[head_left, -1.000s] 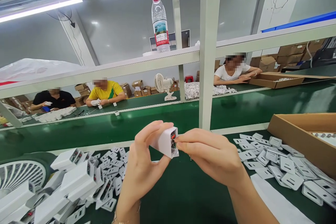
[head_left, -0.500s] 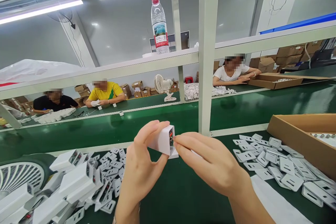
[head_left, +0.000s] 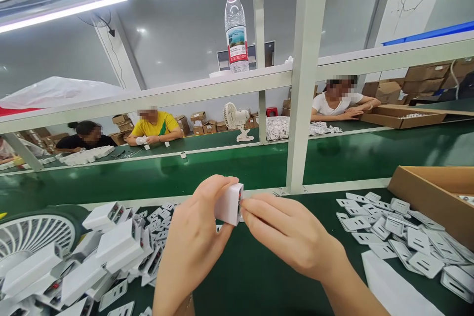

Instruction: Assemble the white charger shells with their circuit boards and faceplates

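A white box-shaped housing (head_left: 228,204) is gripped between the thumb and fingers of my left hand (head_left: 196,232), above the green work surface. Its open end, with small red and dark parts inside, faces right. My right hand (head_left: 292,232) is closed, its fingertips pinched together at that open end; whatever they hold is hidden. White housings (head_left: 116,243) are heaped at the lower left beside flat white plates (head_left: 158,222). More flat slotted plates (head_left: 392,224) lie spread on the right.
A metal post (head_left: 305,84) and rail stand beyond my hands, with a water bottle (head_left: 236,34) on the shelf. A cardboard box (head_left: 418,192) is at the right, a large fan (head_left: 33,237) at the left. Several people sit across the green belt (head_left: 222,168).
The view has shifted, so the background sits further right. The housing has turned, its open end showing less. My right fingertips remain at that end.
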Motion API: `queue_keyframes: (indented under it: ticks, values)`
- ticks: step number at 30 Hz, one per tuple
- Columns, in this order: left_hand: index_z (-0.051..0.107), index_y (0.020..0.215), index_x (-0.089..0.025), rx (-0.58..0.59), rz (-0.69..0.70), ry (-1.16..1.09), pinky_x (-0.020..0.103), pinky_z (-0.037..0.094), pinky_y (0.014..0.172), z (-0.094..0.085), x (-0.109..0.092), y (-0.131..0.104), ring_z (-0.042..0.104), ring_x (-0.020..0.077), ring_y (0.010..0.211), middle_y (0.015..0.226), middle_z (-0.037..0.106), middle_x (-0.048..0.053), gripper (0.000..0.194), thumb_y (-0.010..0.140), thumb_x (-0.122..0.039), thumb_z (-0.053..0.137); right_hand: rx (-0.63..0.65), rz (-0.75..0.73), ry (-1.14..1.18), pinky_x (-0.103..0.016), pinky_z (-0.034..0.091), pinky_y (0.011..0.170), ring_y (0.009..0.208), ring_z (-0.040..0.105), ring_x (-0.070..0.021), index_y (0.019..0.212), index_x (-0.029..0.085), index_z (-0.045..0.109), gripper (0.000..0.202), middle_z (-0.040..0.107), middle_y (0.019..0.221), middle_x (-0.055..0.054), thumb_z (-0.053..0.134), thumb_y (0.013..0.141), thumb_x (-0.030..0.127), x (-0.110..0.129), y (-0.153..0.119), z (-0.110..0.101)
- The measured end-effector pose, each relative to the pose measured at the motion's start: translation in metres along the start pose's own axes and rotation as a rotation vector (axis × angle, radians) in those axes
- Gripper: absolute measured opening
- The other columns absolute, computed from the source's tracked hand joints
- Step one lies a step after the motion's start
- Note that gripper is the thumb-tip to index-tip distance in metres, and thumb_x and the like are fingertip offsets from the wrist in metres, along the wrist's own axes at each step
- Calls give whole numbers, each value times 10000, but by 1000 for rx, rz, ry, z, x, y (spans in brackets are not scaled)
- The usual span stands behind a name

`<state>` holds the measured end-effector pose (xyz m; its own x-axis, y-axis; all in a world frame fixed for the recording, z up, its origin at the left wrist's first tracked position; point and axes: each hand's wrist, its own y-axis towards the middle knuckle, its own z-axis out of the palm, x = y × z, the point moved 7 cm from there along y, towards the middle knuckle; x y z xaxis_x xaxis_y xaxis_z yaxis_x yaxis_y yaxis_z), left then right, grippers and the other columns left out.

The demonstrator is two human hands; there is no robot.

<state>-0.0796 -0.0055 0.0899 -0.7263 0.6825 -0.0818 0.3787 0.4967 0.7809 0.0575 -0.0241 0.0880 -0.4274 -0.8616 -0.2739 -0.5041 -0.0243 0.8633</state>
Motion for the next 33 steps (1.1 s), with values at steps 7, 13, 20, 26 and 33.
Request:
queue_keyframes:
  ticks: [7,13,20,26,33]
  values:
    - [371,1437,-276,-18,1,6,278,540,848,-4,-2,-2,670,188,1186,1352,656,33,652,851,-22,507,-160,27,90,-304,603,674,821,688,-207,932,86,655,203,734,874,-128,529,927,-74,-6,-3,-1]
    - [379,1431,-270,-22,6,20,287,545,833,-1,-4,-1,671,205,1162,1365,642,50,629,870,-17,509,-153,78,77,-283,595,635,793,714,-196,969,135,644,279,745,869,-98,483,918,-87,-10,-2,-3]
    - [381,1422,-272,-21,-1,-125,300,567,889,-6,-3,1,675,187,1196,1364,645,54,585,894,-61,520,-155,89,141,-287,602,657,800,702,-189,961,140,645,241,744,870,-93,523,928,-65,-9,-4,-8]
    - [360,1431,-268,-47,-11,-215,343,583,957,-5,-2,1,677,203,1222,1350,663,71,570,928,-73,544,-162,108,147,-293,606,630,766,687,-182,940,152,673,199,751,866,-87,551,953,-4,-9,-6,-11]
    - [358,1425,-285,-60,-10,-423,337,568,1061,-7,0,1,662,201,1265,1285,711,51,676,880,-44,677,-209,113,251,-295,617,643,790,704,-184,989,136,697,175,764,895,-99,582,964,7,-11,-7,-17]
